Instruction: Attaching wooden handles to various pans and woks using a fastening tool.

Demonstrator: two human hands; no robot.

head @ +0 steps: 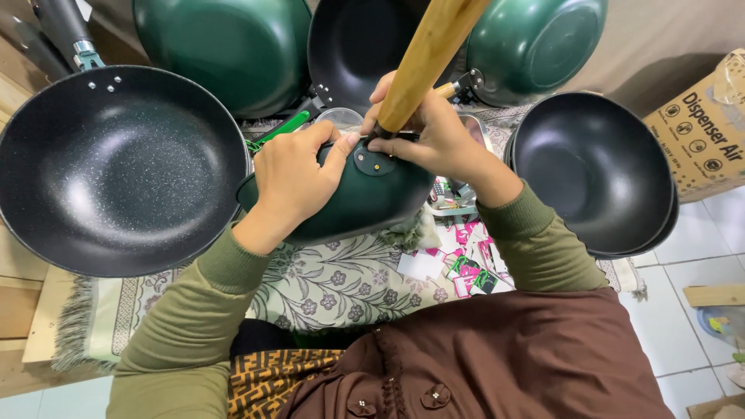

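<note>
Here, both hands work at a green pan's handle joint.

The right hand's fingers pinch the base of the wooden handle, where it meets the green pan; the left hand is clasped over the pan's upturned back, thumb pressed beside the bracket. The pan sits above a floral cloth, between a large black wok on the left and stacked black pans on the right, with paper tags just beneath.
</note>
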